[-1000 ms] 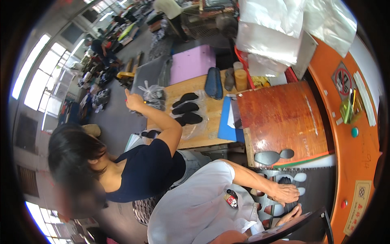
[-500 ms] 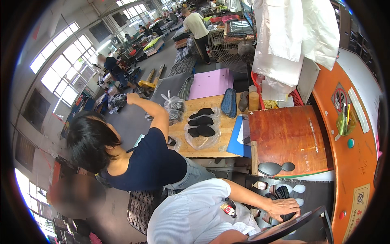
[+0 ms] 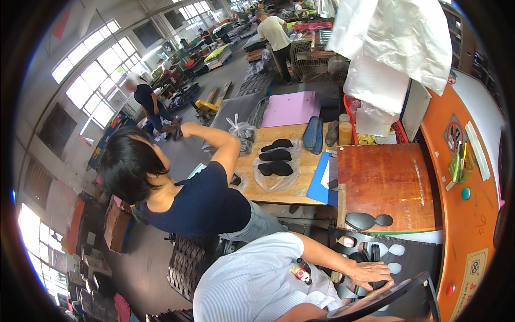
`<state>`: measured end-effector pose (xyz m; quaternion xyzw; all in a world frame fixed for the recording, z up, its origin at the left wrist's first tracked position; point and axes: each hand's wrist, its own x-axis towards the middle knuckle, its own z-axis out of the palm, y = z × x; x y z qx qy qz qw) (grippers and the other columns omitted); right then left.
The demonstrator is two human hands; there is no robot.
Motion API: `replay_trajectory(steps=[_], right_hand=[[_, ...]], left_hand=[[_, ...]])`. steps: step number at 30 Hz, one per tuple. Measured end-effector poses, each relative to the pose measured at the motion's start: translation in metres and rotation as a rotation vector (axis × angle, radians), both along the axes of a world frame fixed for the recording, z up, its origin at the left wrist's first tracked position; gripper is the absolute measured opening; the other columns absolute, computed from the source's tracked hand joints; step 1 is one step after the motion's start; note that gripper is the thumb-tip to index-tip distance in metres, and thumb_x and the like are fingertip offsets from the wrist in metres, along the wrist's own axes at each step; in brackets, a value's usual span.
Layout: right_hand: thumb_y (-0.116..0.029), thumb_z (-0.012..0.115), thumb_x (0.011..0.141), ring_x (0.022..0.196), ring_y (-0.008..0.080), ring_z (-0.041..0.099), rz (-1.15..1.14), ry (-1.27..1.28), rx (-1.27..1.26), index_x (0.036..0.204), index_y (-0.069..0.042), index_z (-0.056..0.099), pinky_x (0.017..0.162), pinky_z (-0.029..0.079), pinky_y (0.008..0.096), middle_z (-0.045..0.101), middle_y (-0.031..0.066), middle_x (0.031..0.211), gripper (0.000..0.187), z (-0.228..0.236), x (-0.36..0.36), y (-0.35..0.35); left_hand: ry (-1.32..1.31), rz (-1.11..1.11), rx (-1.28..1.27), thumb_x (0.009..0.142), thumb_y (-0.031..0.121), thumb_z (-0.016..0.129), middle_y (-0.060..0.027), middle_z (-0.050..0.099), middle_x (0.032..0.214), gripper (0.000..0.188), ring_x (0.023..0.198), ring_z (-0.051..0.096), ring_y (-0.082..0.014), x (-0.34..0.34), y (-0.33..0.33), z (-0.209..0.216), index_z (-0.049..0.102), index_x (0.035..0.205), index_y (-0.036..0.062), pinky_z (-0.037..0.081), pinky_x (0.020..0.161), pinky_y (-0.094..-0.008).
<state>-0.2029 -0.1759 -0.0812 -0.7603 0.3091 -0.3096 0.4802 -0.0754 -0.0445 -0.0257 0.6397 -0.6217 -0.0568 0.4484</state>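
My left hand (image 3: pixel 371 275) comes from a light striped sleeve and lies over a bundle of black strips (image 3: pixel 370 251), its fingers curled down around them. The strips stand on edge, close together; their lower part is hidden by the hand. Around them, small grey sole-shaped pieces (image 3: pixel 396 250) lie on a dark surface (image 3: pixel 421 258). A bit of bare skin at the lower edge may be my right arm, but my right hand does not show. A dark curved rim (image 3: pixel 399 292) covers the area near the left fingers.
A worker in navy (image 3: pixel 198 201) stands close on the left, one arm stretched over a wooden table (image 3: pixel 247 185) with black pads (image 3: pixel 276 155) on plastic. Beyond my hand lies a reddish wooden board (image 3: pixel 383 182) with a grey sole (image 3: pixel 360 220). An orange panel (image 3: pixel 477 198) borders the right.
The whole view has shifted slightly to the right. A distant worker in dark clothes now stands more upright. My left hand stays on the black strips.
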Motion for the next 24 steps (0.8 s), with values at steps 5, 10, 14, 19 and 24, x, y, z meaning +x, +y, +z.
replay_trajectory(steps=[5, 10, 14, 19, 24], right_hand=[[-0.029, 0.049, 0.113, 0.101, 0.0312, 0.065, -0.002, 0.002, -0.011, 0.112, 0.008, 0.068, 0.095, 0.049, 0.0423, 0.069, 0.0186, 0.108, 0.041, -0.005, -0.001, -0.001], [-0.029, 0.05, 0.113, 0.099, 0.0311, 0.065, -0.023, 0.009, -0.02, 0.111, 0.009, 0.068, 0.094, 0.05, 0.042, 0.069, 0.019, 0.107, 0.042, -0.011, -0.002, -0.003], [-0.029, 0.047, 0.114, 0.099, 0.031, 0.065, -0.026, 0.013, -0.033, 0.111, 0.009, 0.068, 0.094, 0.05, 0.0418, 0.069, 0.0191, 0.108, 0.043, -0.012, -0.002, -0.002], [-0.033, 0.06, 0.108, 0.089, 0.029, 0.071, 0.034, -0.044, -0.086, 0.107, -0.003, 0.074, 0.079, 0.057, 0.0412, 0.076, 0.0163, 0.099, 0.034, 0.006, -0.003, 0.0], [-0.034, 0.053, 0.111, 0.083, 0.0251, 0.067, -0.002, 0.011, -0.182, 0.106, -0.002, 0.074, 0.075, 0.056, 0.0408, 0.074, 0.0158, 0.093, 0.038, 0.021, -0.001, 0.006]], left_hand=[[-0.034, 0.009, -0.013, 0.061, 0.023, 0.084, -0.0136, 0.051, 0.111, 0.079, 0.104, 0.053, -0.0327, 0.0, -0.002, -0.003, 0.053, 0.13, 0.0016, 0.041, 0.089, -0.0434], [-0.047, 0.006, 0.016, 0.062, 0.026, 0.083, -0.014, 0.05, 0.112, 0.078, 0.104, 0.052, -0.0329, 0.001, -0.003, -0.005, 0.054, 0.13, 0.0012, 0.041, 0.09, -0.0433], [-0.03, -0.013, 0.018, 0.062, 0.026, 0.083, -0.0146, 0.05, 0.113, 0.078, 0.105, 0.053, -0.0332, 0.001, -0.001, -0.005, 0.054, 0.129, 0.0009, 0.041, 0.09, -0.0435], [-0.049, 0.009, 0.032, 0.061, 0.025, 0.084, -0.0155, 0.051, 0.114, 0.078, 0.108, 0.053, -0.0343, 0.0, -0.002, -0.007, 0.053, 0.129, 0.0007, 0.041, 0.092, -0.0445], [-0.03, -0.004, 0.068, 0.063, 0.026, 0.079, -0.0166, 0.05, 0.111, 0.076, 0.108, 0.052, -0.0358, 0.0, -0.005, -0.012, 0.052, 0.129, -0.0007, 0.04, 0.093, -0.0451]])
